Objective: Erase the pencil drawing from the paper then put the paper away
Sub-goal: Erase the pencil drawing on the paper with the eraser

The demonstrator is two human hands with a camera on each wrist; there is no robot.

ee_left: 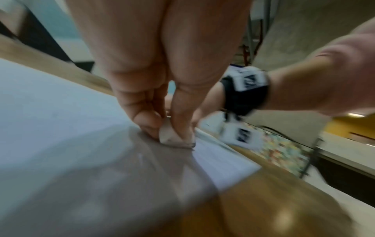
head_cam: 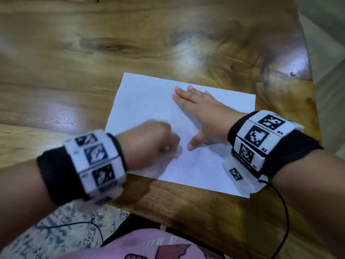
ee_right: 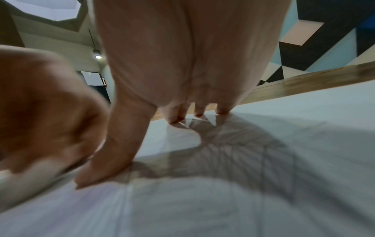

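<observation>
A white sheet of paper [head_cam: 149,101] lies on the wooden table [head_cam: 93,53] near its front edge. My left hand [head_cam: 158,141] pinches a small white eraser [ee_left: 169,136] and holds it down on the paper's [ee_left: 50,112] lower middle; the hand is blurred. My right hand [head_cam: 199,111] lies flat with straight fingers on the paper's right half, thumb spread toward the left hand. Pencil lines [head_cam: 218,148] show beside the right wrist. In the right wrist view the fingertips [ee_right: 174,118] and thumb press the paper [ee_right: 304,120], and pencil lines [ee_right: 233,152] show under the palm.
The table's right edge [head_cam: 309,71] and front edge [head_cam: 168,219] are close to the paper. A black cable [head_cam: 283,212] runs from the right wristband over the front edge. Patterned floor [head_cam: 56,230] and pink clothing [head_cam: 149,245] lie below.
</observation>
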